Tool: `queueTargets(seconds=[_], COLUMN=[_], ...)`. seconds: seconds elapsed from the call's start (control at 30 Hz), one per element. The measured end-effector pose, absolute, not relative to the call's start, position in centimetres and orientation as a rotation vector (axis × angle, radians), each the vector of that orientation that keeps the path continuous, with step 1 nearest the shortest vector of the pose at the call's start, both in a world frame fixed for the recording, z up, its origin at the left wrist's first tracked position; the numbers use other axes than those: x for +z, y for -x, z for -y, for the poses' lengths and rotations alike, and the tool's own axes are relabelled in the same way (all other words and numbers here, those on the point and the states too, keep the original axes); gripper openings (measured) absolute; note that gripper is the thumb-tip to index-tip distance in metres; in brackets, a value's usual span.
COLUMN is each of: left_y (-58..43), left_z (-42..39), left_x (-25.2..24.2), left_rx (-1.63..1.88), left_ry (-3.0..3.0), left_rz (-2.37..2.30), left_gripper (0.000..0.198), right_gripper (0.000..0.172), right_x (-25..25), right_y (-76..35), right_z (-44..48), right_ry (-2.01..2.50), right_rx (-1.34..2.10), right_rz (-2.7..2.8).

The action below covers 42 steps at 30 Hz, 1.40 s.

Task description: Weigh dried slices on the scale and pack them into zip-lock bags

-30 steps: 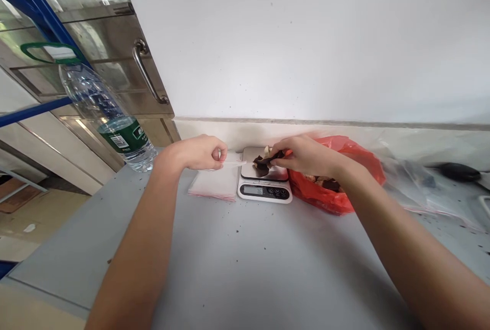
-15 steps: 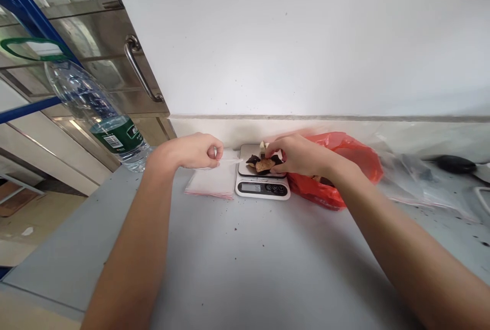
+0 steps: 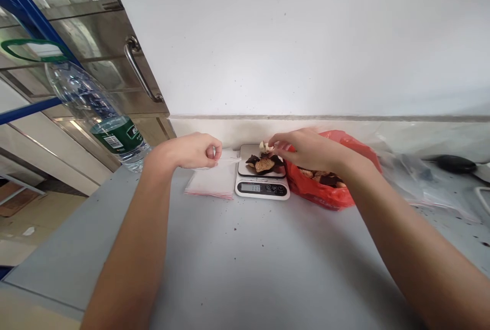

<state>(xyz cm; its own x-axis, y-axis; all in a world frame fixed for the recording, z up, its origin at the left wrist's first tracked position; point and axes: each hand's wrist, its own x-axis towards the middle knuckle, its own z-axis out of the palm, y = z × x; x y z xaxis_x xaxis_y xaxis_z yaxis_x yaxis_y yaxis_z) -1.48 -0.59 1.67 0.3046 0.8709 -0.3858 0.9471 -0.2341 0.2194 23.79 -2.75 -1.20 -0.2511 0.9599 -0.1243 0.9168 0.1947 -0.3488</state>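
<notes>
Head view: the kitchen-type scale [image 3: 262, 179] sits on the grey worktop [image 3: 229, 268] close to the wall, and serves here as the clock centre, with twelve toward the wall. Dark, dried-looking pieces [image 3: 265, 165] lie heaped on its plate, with a pale piece [image 3: 264, 146] at the heap's twelve o'clock. The lit display seems to read 11.7, though the digits are small.

At two o'clock, the right hand [image 3: 306, 148] hangs over the plate's edge, thumb and forefinger parted. These fingers appear to hold nothing; whether they touch the pale piece or stop just beside it, I cannot tell. The red bag [image 3: 325, 199], at three o'clock, lies open with more pieces inside.

At ten o'clock, the left hand [image 3: 195, 149] has its thumb and forefinger pinched together on a thin clear bag [image 3: 227, 160], which stretches toward the plate above a stack of small bags [image 3: 210, 182] at nine.

The step in hand looks like weighing out a portion, with pieces already loaded. The next move calls for reading the display, then a light touch to add or remove a piece without pressing the plate or letting the clear bag drag on it.
</notes>
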Motion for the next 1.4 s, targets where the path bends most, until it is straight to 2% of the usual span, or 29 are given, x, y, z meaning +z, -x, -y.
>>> queueTargets(seconds=[0.1,0.23,0.33,0.43,0.5,0.6,0.67,0.8,0.9,0.97,1.0,1.07,1.13,1.17,1.23,1.33,1.4], left_y=[1.4,1.1,1.2,1.4,1.4,1.2,1.0,0.6,0.4,0.3,0.2,0.1,0.1,0.0,0.1,0.6,1.1], left_z=[0.7,1.0,1.2,1.3,1.3,1.3,1.3,1.6,1.7,1.7,1.6,1.4,1.1,1.0,0.8,0.7,0.6], left_x=[1.8,2.2,2.4,2.4,2.3,2.2,2.3,2.3,2.1,1.9,1.8,1.5,1.2,1.1,1.0,1.1,1.1], left_rx=[-0.245,-0.251,-0.163,-0.002,0.099,0.211,0.285,0.469,0.639,0.719,0.7,0.544,0.348,0.287,0.241,0.181,0.079], left_ry=[-2.162,-2.149,-2.201,-2.259,-2.281,-2.305,-2.316,-2.344,-2.4,-2.442,-2.463,-2.497,-2.505,-2.5,-2.483,-2.43,-2.371], left_rz=[-1.613,-1.651,-1.608,-1.501,-1.45,-1.398,-1.378,-1.429,-1.434,-1.318,-1.247,-1.139,-1.086,-1.077,-1.104,-1.283,-1.43], left_gripper=[0.021,0.018,0.013,0.009,0.009,0.008,0.012,0.014,0.014,0.025,0.04,0.084,0.12,0.126,0.118,0.102,0.101], right_gripper=[0.031,0.016,0.018,0.019,0.025,0.036,0.038,0.03,0.04,0.031,0.023,0.014,0.023,0.032,0.044,0.051,0.053], right_x=[-1.3,-1.9,-2.3,-2.3,-2.1,-1.9,-2.0,-2.6,-3.0,-3.2,-3.2,-3.2,-3.0,-2.9,-2.6,-2.2,-1.9], right_y=[-23.9,-24.9,-25.6,-25.3,-24.6,-23.1,-22.2,-20.7,-19.8,-19.4,-19.2,-19.2,-19.3,-19.5,-19.8,-20.4,-20.8], right_z=[2.7,2.4,2.1,2.0,2.2,2.9,3.3,3.6,3.6,3.5,3.5,3.5,3.4,3.4,3.4,3.1,2.8], right_ry=[2.033,2.243,2.233,2.066,1.765,1.271,1.103,1.102,1.28,1.341,1.326,1.235,1.148,1.122,1.116,1.271,1.494], right_rx=[0.398,0.386,0.388,0.283,0.286,0.519,0.657,0.7,0.743,0.716,0.719,0.777,0.83,0.835,0.827,0.738,0.624], right_rz=[2.29,2.221,2.23,2.218,2.229,2.253,2.293,2.346,2.147,1.966,1.893,1.812,1.798,1.82,1.875,1.862,1.855])
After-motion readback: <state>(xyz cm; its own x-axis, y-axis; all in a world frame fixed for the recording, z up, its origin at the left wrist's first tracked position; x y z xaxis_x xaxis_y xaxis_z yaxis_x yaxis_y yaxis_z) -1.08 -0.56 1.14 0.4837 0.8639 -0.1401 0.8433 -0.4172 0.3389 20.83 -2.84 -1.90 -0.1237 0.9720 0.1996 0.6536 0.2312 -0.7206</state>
